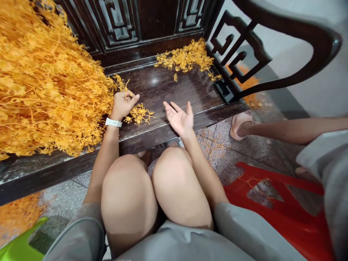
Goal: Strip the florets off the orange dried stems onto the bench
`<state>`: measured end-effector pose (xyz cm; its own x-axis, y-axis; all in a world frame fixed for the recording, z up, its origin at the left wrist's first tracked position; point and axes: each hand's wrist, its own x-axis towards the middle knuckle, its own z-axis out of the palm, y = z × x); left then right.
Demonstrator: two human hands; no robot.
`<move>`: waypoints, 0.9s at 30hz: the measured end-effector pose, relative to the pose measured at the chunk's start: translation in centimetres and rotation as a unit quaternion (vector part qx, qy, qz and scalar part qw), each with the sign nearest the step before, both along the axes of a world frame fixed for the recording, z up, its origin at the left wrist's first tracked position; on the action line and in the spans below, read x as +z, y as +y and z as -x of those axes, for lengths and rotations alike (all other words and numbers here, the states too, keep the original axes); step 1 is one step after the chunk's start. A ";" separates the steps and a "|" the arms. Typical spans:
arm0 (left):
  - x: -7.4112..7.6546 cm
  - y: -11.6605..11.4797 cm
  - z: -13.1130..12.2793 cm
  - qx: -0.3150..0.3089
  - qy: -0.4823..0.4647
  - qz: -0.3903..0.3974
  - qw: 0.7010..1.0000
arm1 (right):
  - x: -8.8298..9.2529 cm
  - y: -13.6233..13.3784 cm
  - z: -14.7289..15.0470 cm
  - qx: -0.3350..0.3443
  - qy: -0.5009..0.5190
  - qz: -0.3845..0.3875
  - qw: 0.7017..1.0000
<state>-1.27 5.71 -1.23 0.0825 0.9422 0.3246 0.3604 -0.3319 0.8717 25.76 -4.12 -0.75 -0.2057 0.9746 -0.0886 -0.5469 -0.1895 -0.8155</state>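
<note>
My left hand, wearing a pale watch band, is closed at the right edge of a tall heap of orange-yellow stringy sprigs. Its curled fingers grip an orange-yellow sprig by a thin stem. Just under the thumb shows a branching sprig cluster; whether it joins the held stem I cannot tell. Palm up over the front of the dark wooden bench, my right hand holds nothing, its fingers apart. A smaller pile of loose yellow pieces lies at the bench's back right.
A curved wooden armrest bounds the bench on the right. On the right floor stand a red plastic stool and another person's foot. Orange scraps litter the tiles. Something bright green sits at lower left.
</note>
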 end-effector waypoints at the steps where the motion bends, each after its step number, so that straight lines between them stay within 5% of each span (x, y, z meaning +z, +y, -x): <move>1: 0.1 -0.1 -0.1 -0.001 0.001 0.001 1.000 | 0.0 0.1 0.1 -0.001 0.013 0.018 1.000; 5: 0.4 -0.5 -0.7 -0.003 -0.013 -0.004 1.000 | -0.3 0.1 0.1 0.039 0.031 0.062 0.997; 11: 1.1 -1.0 -2.7 -0.036 -0.141 0.017 0.989 | -1.2 0.0 0.7 -0.008 -0.036 0.020 0.999; 16: 3.0 -1.7 -4.6 -0.043 -0.347 0.186 0.918 | -1.7 -0.1 1.5 0.016 -0.215 -0.090 0.972; 22: 4.1 -1.8 -5.1 -0.011 -0.453 0.264 0.851 | -1.6 -0.2 1.8 0.076 -0.312 -0.172 0.931; 27: 4.1 -2.1 -5.6 -0.035 -0.485 0.279 0.828 | -2.0 0.3 2.4 0.035 -0.253 -0.148 0.956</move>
<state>4.31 3.58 2.84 0.0996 0.9717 -0.2143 -0.6019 0.2303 0.7646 23.31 -3.86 -2.75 -0.2751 0.9579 0.0827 -0.0631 0.0679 -0.9957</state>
